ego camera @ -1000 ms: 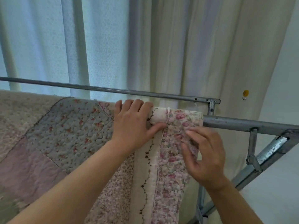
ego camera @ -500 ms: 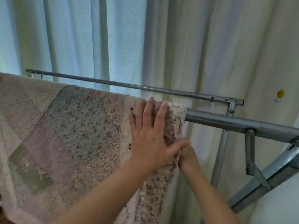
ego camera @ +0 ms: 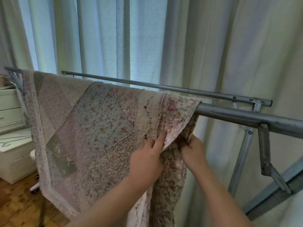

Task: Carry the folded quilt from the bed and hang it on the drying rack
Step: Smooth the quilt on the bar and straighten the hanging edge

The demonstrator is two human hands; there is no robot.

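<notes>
- Quilt [ego camera: 101, 122]: from the head camera we see it draped over the thick near bar of the drying rack [ego camera: 246, 115]. Its patchwork face is towards us and it hangs down well below the bar.
- It covers the bar from the far left end to just short of the right-hand joint, where bare metal shows.
- Our left hand [ego camera: 146, 161] pinches the pale floral front layer near its right edge, with fingers laid on the face and the hem folding over them.
- Our right hand [ego camera: 192, 150] is just beside it. Its fingers are curled into the brownish under layer that hangs beneath that lifted corner.
- A thinner rear rail [ego camera: 164, 86] runs behind the cloth, apart from it.
- Pale curtains [ego camera: 147, 46] fill the background.
- At the far left we see a white drawer unit [ego camera: 11, 108] standing on a wooden floor [ego camera: 14, 205].
</notes>
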